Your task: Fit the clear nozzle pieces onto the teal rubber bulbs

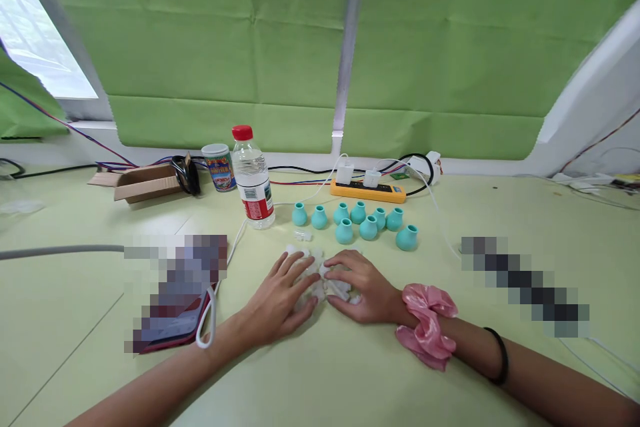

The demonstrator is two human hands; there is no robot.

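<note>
A small pile of translucent white pieces (339,289) lies on the pale yellow-green table, their exact kind too small to tell. My left hand (281,297) rests on the left side of the pile, fingers spread. From the right, my right hand (364,285) touches the pile with its fingers apart and slightly curved. Parts of the pile are hidden under both hands. Just beyond it lies a clear tube-like piece (303,235). Several turquoise, vase-shaped pieces with open necks (369,228) stand behind, one of them tilted (407,238).
A red-capped water bottle (255,187), a printed can (220,168) and an open cardboard box (150,183) stand at the back left. Behind the turquoise pieces is a yellow power strip (367,191) with cables. A phone (175,310), partly blurred, lies left; a blurred dark object (525,285) lies right.
</note>
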